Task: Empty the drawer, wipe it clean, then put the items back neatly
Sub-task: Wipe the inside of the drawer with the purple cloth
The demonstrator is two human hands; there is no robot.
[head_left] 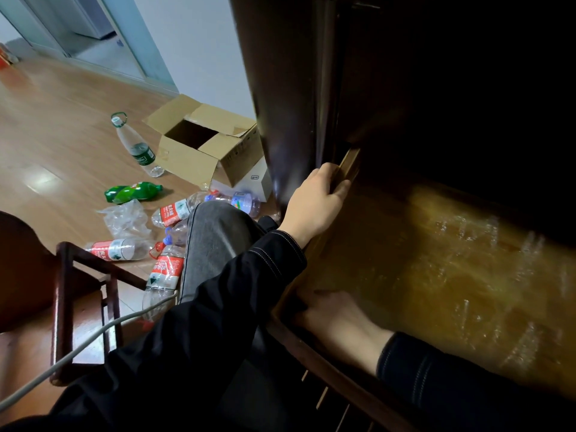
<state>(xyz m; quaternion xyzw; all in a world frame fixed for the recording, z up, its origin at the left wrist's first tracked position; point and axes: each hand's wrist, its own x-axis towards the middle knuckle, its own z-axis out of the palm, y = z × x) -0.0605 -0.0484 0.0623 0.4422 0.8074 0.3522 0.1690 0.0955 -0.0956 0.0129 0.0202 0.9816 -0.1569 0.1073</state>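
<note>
Domestic room, probably a living area. Wood-laminate floor (62, 126) at 10 o'clock, glazed sliding door (93, 29) at 11. Dark wooden cabinet (280, 88) at 12, its drawer (436, 275) at 4. Wooden chair (28, 275) at 8. Open cardboard box (187, 160) and scattered plastic bottles (120, 249) around 9 to 10.

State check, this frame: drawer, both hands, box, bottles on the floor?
drawer: pulled open; inside blurred, contents unclear
left hand: fingers curled over the drawer's side wall
right hand: inside the drawer at its front corner; grip unclear
cardboard box: on the floor, flaps open
green bottle: lying on its side
red-label bottles: lying on the floor
</note>
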